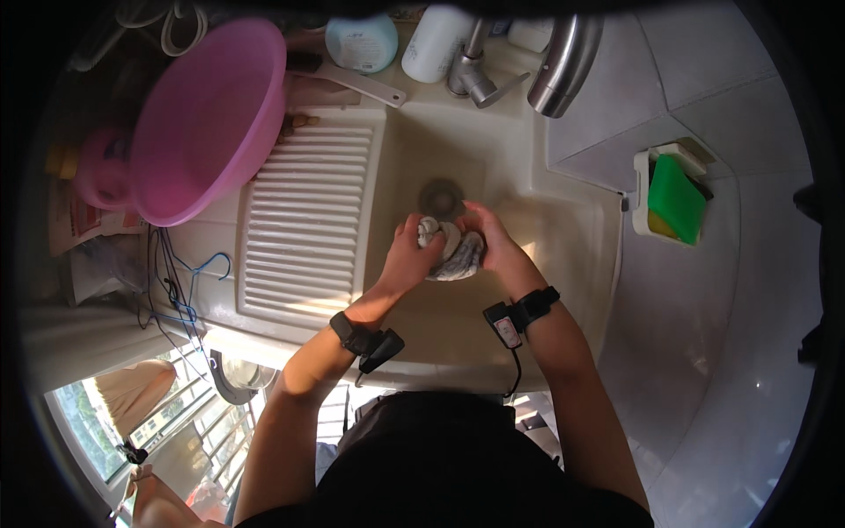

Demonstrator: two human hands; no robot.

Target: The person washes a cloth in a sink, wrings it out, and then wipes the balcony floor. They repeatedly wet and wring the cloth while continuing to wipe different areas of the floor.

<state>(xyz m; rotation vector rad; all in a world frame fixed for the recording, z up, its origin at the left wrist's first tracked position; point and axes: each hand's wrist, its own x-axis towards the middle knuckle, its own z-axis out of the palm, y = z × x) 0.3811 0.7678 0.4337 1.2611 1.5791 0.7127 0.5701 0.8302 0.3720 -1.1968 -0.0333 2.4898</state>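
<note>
Over the basin of a cream laundry sink (409, 343), my two hands hold a bunched grey-and-white cloth (455, 259). My left hand (412, 257) is closed around its left part, thumb across the top. At its right side, my right hand (495, 241) cups the cloth with the fingers partly extended. The folds hide some fingertips and what kind of cloth article it is. Just beyond the hands lies the round drain (441, 197). The ribbed washboard (307, 211) built into the sink is left of my hands.
A pink plastic basin (211, 125) leans at the upper left, above wire hangers (181, 290). Behind the sink are a white-handled brush (360, 84), a white bottle (436, 46) and a metal faucet (561, 72). A wall holder (642, 198) carries a green sponge (676, 198).
</note>
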